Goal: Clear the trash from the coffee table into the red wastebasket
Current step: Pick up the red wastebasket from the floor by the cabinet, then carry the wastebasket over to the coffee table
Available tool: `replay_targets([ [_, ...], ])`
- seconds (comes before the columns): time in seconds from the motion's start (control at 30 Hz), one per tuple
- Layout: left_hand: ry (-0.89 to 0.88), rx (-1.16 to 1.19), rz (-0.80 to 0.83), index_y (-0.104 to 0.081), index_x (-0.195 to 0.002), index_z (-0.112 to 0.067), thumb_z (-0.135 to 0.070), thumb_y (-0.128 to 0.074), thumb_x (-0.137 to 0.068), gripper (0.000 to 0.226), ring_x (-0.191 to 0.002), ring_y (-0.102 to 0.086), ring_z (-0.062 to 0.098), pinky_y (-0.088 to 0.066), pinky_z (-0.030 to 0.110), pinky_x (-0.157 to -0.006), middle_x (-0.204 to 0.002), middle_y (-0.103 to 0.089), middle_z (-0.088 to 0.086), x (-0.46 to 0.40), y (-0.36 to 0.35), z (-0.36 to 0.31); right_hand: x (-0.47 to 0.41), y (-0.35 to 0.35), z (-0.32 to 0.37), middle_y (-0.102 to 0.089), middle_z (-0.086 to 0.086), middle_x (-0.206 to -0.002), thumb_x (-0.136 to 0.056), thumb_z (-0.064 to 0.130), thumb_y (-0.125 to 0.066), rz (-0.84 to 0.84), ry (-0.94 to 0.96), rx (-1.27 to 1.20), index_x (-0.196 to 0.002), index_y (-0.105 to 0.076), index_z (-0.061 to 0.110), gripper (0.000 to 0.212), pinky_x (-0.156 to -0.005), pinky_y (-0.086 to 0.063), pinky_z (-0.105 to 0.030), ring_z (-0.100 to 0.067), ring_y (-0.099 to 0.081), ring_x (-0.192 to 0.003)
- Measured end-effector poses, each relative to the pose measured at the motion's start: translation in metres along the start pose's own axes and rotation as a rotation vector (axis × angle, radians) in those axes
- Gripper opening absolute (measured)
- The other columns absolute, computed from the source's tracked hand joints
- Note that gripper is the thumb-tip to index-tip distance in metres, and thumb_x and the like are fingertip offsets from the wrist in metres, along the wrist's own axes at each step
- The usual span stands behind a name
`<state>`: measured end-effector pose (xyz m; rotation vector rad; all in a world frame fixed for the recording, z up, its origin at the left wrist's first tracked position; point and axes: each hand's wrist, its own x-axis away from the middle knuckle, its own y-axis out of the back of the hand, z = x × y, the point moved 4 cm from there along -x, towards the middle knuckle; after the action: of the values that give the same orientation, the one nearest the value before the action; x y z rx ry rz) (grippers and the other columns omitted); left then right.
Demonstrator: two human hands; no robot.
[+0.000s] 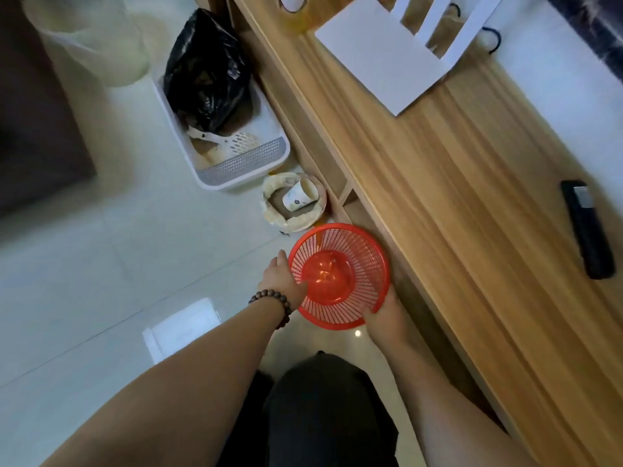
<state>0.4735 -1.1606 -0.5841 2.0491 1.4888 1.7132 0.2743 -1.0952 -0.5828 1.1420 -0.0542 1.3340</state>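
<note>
Head view, overall: a person looks down at a pale tiled floor beside a long wooden coffee table (455,203) that runs from 12 o'clock down to 5 o'clock.
Wastebasket: the red wastebasket (339,276), round with slotted mesh walls and a solid base, sits just below picture centre, close against the table's edge. It looks empty.
Left hand: the left hand (281,281), a bead bracelet at its wrist, lies on the basket's rim at 9 o'clock, fingers curled over the edge.
Right hand: the right hand (386,310) cups the rim at 5 o'clock, thumb inside the rim, fingers hidden beneath.
Handling: thin plastic, likely light and a little springy; two hands on opposite sides of the rim should keep it level.
On the table: white paper bags (397,52) at 1 o'clock, a black remote (588,230) at 3 o'clock.
Floor nearby: a paper cup (300,197) in a small lined bin at 12 o'clock from the basket; a white tray with a black bag (205,69) at 11 o'clock.
</note>
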Motion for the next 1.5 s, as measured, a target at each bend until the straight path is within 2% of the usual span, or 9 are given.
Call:
replay_targets([
  [0.07, 0.031, 0.063, -0.014, -0.025, -0.139, -0.011, -0.027, -0.064, -0.083, 0.070, -0.108, -0.054, 0.026, -0.051, 0.035, -0.073, -0.132, -0.047, 0.012, -0.031, -0.016, 0.003, -0.022, -0.014, -0.018, -0.063, -0.002, -0.121, -0.088, 0.023, -0.064, -0.033, -0.019, -0.037, -0.138, -0.038, 0.024, 0.056, -0.087, -0.052, -0.035, -0.022, -0.061, -0.112],
  [0.2, 0.036, 0.112, -0.024, -0.044, -0.119, -0.011, -0.026, -0.058, -0.086, 0.039, -0.073, -0.054, 0.015, -0.035, 0.021, -0.046, -0.104, -0.059, 0.008, -0.061, -0.034, 0.003, -0.046, -0.027, -0.041, -0.066, 0.004, -0.106, -0.094, 0.021, -0.056, -0.104, -0.071, -0.080, -0.127, -0.050, 0.023, 0.034, -0.075, -0.048, -0.024, -0.020, -0.064, -0.104],
  [0.43, -0.013, 0.132, -0.180, -0.052, -0.113, -0.012, -0.030, -0.053, -0.088, 0.031, -0.065, -0.050, 0.011, -0.034, 0.022, -0.049, -0.096, -0.063, 0.007, 0.002, 0.030, 0.007, 0.011, 0.009, 0.012, -0.067, 0.010, -0.086, -0.092, 0.028, -0.058, -0.128, -0.003, -0.129, -0.105, -0.059, 0.026, 0.013, -0.063, -0.050, -0.023, -0.009, -0.065, -0.081],
  [0.6, -0.025, 0.180, -0.284, -0.054, -0.122, -0.014, -0.027, -0.057, -0.088, 0.036, -0.078, -0.053, 0.014, -0.046, 0.029, -0.065, -0.106, -0.066, 0.006, 0.098, 0.131, 0.018, 0.088, 0.063, 0.102, -0.064, 0.016, -0.088, -0.094, 0.019, -0.054, -0.033, 0.133, -0.097, -0.108, -0.061, 0.027, 0.017, -0.060, -0.042, -0.009, 0.002, -0.059, -0.078],
  [0.77, -0.043, 0.228, -0.432, -0.056, -0.124, -0.016, -0.033, -0.059, -0.087, 0.040, -0.080, -0.059, 0.018, -0.053, 0.035, -0.070, -0.107, -0.067, 0.007, 0.211, 0.249, -0.003, 0.171, 0.141, 0.215, -0.063, 0.014, -0.090, -0.088, 0.001, -0.056, -0.019, 0.285, -0.091, -0.118, -0.060, 0.024, 0.038, -0.076, -0.051, -0.026, -0.009, -0.061, -0.085],
  [0.9, -0.086, 0.274, -0.561, -0.057, -0.123, -0.016, -0.033, -0.058, -0.088, 0.039, -0.078, -0.063, 0.021, -0.054, 0.037, -0.069, -0.102, -0.067, 0.006, 0.299, 0.335, -0.028, 0.228, 0.202, 0.298, -0.070, 0.005, -0.092, -0.084, 0.004, -0.058, -0.016, 0.407, -0.071, -0.120, -0.060, 0.025, 0.042, -0.072, -0.046, -0.025, -0.017, -0.066, -0.085],
  [1.03, -0.160, 0.329, -0.764, -0.060, -0.118, -0.020, -0.033, -0.060, -0.086, 0.035, -0.071, -0.063, 0.016, -0.052, 0.033, -0.068, -0.093, -0.067, -0.002, 0.372, 0.396, -0.043, 0.278, 0.247, 0.365, -0.065, 0.016, -0.087, -0.083, 0.009, -0.058, 0.000, 0.585, -0.123, -0.116, -0.060, 0.030, 0.039, -0.070, -0.048, -0.024, -0.012, -0.064, -0.085],
  [1.27, -0.218, 0.508, -1.089, -0.064, -0.104, -0.021, -0.030, -0.056, -0.080, 0.027, -0.070, -0.063, 0.015, -0.051, 0.032, -0.067, -0.080, -0.063, -0.010, 0.461, 0.426, -0.040, 0.333, 0.263, 0.426, -0.069, 0.006, -0.098, -0.086, 0.001, -0.053, 0.112, 0.827, -0.151, -0.117, -0.059, 0.025, 0.040, -0.066, -0.042, -0.008, -0.011, -0.062, -0.089],
  [1.5, -0.075, 0.661, -1.179, -0.050, -0.118, -0.019, -0.018, -0.065, -0.077, 0.044, -0.090, -0.058, 0.010, -0.050, 0.036, -0.079, -0.105, -0.058, 0.000, 0.524, 0.386, 0.015, 0.380, 0.230, 0.441, -0.067, 0.001, -0.108, -0.084, -0.004, -0.053, 0.296, 0.955, -0.079, -0.125, -0.056, 0.019, 0.047, -0.086, -0.047, -0.032, -0.016, -0.060, -0.098],
])
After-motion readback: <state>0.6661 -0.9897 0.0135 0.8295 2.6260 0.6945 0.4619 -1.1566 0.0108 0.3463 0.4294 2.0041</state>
